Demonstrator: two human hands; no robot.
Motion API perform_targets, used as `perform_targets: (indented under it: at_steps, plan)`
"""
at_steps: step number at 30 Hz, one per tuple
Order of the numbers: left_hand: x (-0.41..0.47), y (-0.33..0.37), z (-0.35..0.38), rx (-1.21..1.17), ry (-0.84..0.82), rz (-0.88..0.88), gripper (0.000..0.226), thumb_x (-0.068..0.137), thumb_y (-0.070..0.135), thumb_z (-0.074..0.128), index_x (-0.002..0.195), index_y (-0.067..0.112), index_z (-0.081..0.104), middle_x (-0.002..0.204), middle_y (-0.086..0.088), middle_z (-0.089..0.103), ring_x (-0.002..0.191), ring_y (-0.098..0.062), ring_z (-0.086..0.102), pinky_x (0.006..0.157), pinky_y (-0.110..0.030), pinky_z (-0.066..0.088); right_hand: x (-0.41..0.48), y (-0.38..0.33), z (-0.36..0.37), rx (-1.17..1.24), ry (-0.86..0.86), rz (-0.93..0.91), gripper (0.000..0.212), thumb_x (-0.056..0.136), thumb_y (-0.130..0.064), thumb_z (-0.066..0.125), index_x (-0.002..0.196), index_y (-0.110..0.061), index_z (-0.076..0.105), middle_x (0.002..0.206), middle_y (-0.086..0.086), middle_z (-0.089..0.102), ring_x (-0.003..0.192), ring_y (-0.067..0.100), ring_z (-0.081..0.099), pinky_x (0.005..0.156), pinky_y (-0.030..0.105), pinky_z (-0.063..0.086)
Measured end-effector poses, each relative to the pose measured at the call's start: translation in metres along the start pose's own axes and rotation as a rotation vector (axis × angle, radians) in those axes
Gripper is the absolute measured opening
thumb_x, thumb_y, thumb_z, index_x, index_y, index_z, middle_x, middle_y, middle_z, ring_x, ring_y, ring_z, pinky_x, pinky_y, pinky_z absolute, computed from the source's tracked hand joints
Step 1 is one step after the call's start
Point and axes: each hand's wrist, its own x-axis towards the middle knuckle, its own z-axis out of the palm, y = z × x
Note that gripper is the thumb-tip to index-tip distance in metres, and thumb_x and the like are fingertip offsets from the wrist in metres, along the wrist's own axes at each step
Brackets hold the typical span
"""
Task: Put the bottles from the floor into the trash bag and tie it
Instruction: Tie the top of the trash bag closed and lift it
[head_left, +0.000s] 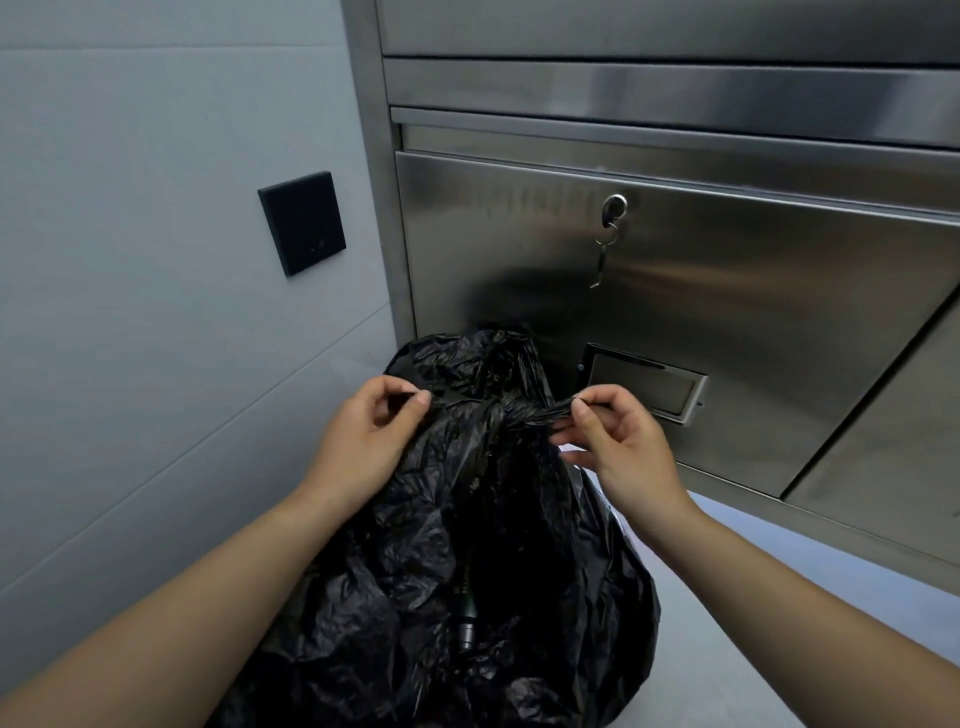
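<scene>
Steel cabinet (675, 291) behind trash bag (467, 545), hands pinching twisted ends, left (363, 441), right (618, 441)

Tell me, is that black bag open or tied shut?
Being tied: the trash bag has its top twisted together, each end pinched by the left hand and right hand.

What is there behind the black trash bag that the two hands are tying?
Behind the trash bag stands a steel cabinet with a key in its lock and a recessed handle. The cabinet's lower left part and the floor behind the bag are covered.
</scene>
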Motion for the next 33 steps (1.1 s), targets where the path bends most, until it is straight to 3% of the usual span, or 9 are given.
perform_targets:
  at_steps: [3,7,9,11,17,20,24,29,33]
  plan:
    - [-0.004,0.006,0.004,-0.011,-0.016,-0.009,0.018,0.077,0.028,0.073,0.080,0.020,0.057,0.061,0.009,0.057,0.050,-0.002,0.047,0.051,-0.012,0.040,-0.003,0.000,0.005,-0.030,-0.054,-0.005,0.011,0.094,-0.009,0.050,0.087,-0.016,0.054,0.067,-0.003,0.068,0.061,0.010,0.066,0.053,0.019,0.052]
    - [-0.003,0.021,0.007,-0.091,-0.134,0.042,0.018,0.071,0.018,0.078,0.079,0.024,0.064,0.066,0.014,0.064,0.056,0.003,0.055,0.059,-0.009,0.045,-0.003,-0.002,0.012,-0.056,-0.096,0.002,0.011,0.094,-0.010,0.052,0.088,-0.019,0.056,0.077,-0.003,0.064,0.066,0.011,0.067,0.054,0.020,0.052]
    - [-0.003,0.024,0.008,-0.027,-0.175,0.062,0.016,0.069,0.021,0.079,0.078,0.025,0.066,0.071,0.013,0.067,0.063,0.004,0.059,0.065,-0.009,0.046,-0.004,-0.003,0.014,-0.071,-0.054,0.018,0.005,0.088,-0.017,0.061,0.086,-0.020,0.059,0.078,-0.003,0.065,0.066,0.010,0.068,0.053,0.020,0.051]
    - [-0.004,0.025,0.008,0.037,-0.191,0.062,0.014,0.070,0.024,0.079,0.078,0.024,0.067,0.078,0.010,0.069,0.072,0.005,0.061,0.071,-0.007,0.044,-0.004,-0.004,0.013,-0.098,0.019,0.030,0.014,0.079,-0.025,0.072,0.083,-0.019,0.060,0.077,-0.003,0.069,0.063,0.010,0.068,0.051,0.018,0.050]
    - [-0.006,0.027,0.009,0.240,-0.146,0.100,0.027,0.065,0.043,0.075,0.069,0.025,0.056,0.072,0.011,0.064,0.068,0.002,0.056,0.068,-0.017,0.042,-0.005,-0.008,0.011,-0.105,-0.054,0.000,0.012,0.080,-0.012,0.071,0.085,-0.021,0.065,0.078,-0.005,0.072,0.066,0.010,0.069,0.057,0.018,0.052]
    - [-0.006,0.030,0.011,0.365,-0.214,0.233,0.021,0.070,0.041,0.073,0.077,0.034,0.054,0.079,0.015,0.063,0.078,0.004,0.057,0.074,-0.021,0.045,-0.007,-0.009,0.013,-0.097,-0.116,-0.029,0.016,0.083,-0.006,0.067,0.085,-0.022,0.065,0.074,-0.009,0.071,0.067,0.008,0.068,0.060,0.018,0.052]
    - [-0.010,0.026,0.014,0.266,-0.323,0.240,0.023,0.078,0.035,0.069,0.095,0.047,0.060,0.099,0.018,0.066,0.100,0.005,0.058,0.094,-0.024,0.043,-0.008,-0.012,0.011,-0.148,-0.170,-0.076,0.018,0.084,-0.004,0.066,0.088,-0.022,0.065,0.079,-0.003,0.068,0.071,0.010,0.068,0.064,0.020,0.053]
    - [-0.011,0.027,0.019,0.238,-0.349,0.240,0.037,0.073,0.061,0.057,0.110,0.057,0.056,0.094,0.019,0.064,0.099,0.004,0.058,0.091,-0.017,0.042,-0.010,-0.013,0.010,-0.209,-0.235,-0.131,0.025,0.083,-0.007,0.067,0.090,-0.031,0.065,0.084,0.003,0.067,0.077,0.015,0.068,0.072,0.027,0.056]
    - [-0.015,0.028,0.026,0.330,-0.295,0.240,0.024,0.070,0.057,0.058,0.094,0.055,0.058,0.085,0.016,0.062,0.079,0.001,0.059,0.071,-0.013,0.043,-0.010,-0.013,0.011,-0.252,-0.266,-0.145,0.027,0.083,-0.010,0.067,0.092,-0.035,0.065,0.086,0.004,0.068,0.081,0.017,0.068,0.079,0.035,0.056]
